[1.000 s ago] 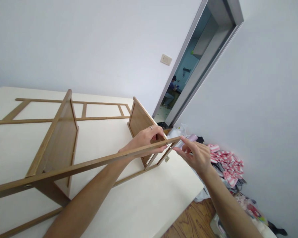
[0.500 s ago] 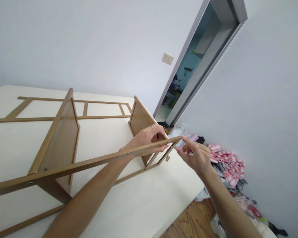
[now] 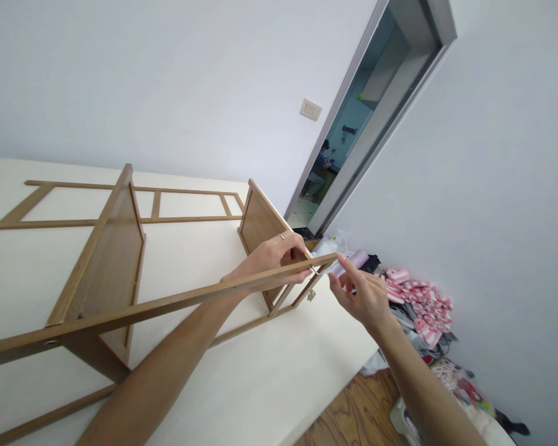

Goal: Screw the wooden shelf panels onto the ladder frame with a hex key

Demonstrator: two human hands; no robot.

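Note:
A wooden shelf frame (image 3: pixel 167 303) stands on the white table, its long top rail running toward me at the left. My left hand (image 3: pixel 279 257) reaches behind that rail and is closed around the joint where an upright panel (image 3: pixel 263 220) meets it. A small bent metal rod, like a hex key (image 3: pixel 315 271), sticks out at this joint by my left fingertips. Beyond the rail's end is my right hand (image 3: pixel 360 291), its index finger at the rail tip and its thumb apart from the rod; the other fingers curl. A second wooden panel (image 3: pixel 111 260) joins the rail farther left.
A flat ladder-shaped wooden frame (image 3: pixel 190 218) lies at the back of the white table (image 3: pixel 279 365). Several small brass-coloured screws (image 3: pixel 311 295) rest near the right edge. Past it are piled pink-striped cloths (image 3: pixel 418 303) and a doorway with a person (image 3: pixel 317 173) beyond.
My right thumb has come away from the bent metal rod, leaving a gap. The left hand keeps its hold, and the view has shifted slightly.

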